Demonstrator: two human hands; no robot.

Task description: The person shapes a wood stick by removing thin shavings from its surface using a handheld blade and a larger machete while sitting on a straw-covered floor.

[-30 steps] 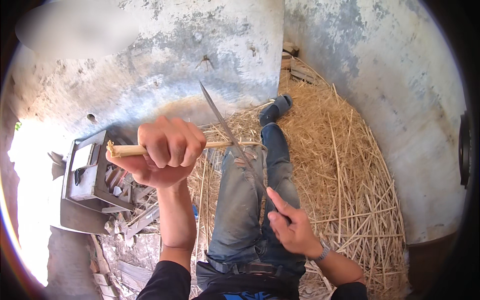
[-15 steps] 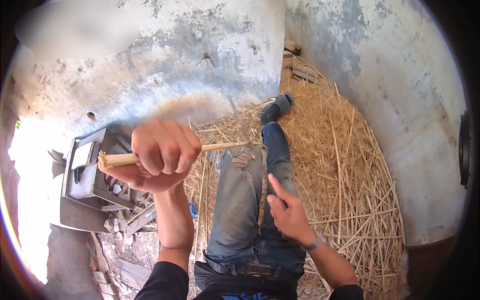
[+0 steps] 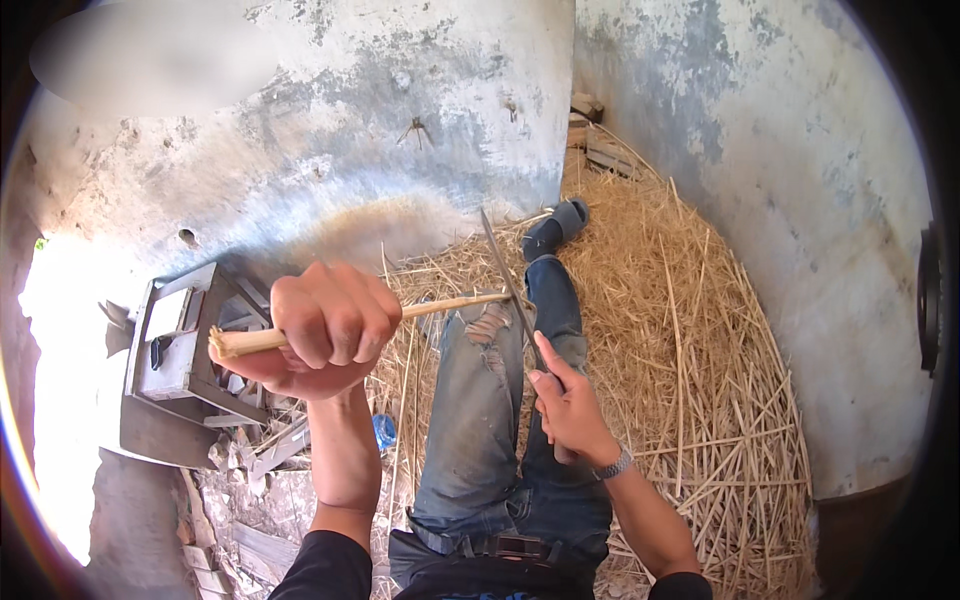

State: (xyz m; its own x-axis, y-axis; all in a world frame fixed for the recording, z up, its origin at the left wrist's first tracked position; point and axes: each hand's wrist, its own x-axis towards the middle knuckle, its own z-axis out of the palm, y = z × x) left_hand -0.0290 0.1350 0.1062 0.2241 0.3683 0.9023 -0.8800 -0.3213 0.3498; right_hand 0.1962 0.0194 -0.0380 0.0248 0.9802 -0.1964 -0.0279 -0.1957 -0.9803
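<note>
Patchy old wall [image 3: 350, 130] up front, straw [image 3: 690, 330] heaped on the right. Left hand [image 3: 330, 330] has its fingers clamped round a stick [image 3: 445, 305], thin end out over the jeans [image 3: 465, 420]. Right hand's [image 3: 575, 410] fingers are wrapped on a knife [image 3: 503, 262] crossing that end; can't tell if they touch.

A pale, slender stick [image 3: 450, 304] is held nearly level, left of the frame's centre, its thick, frayed end leftward, its thinner end at mid-frame. There it is crossed by a long, narrow knife [image 3: 525, 318], held slanting, point up and leftward; contact cannot be confirmed.
</note>
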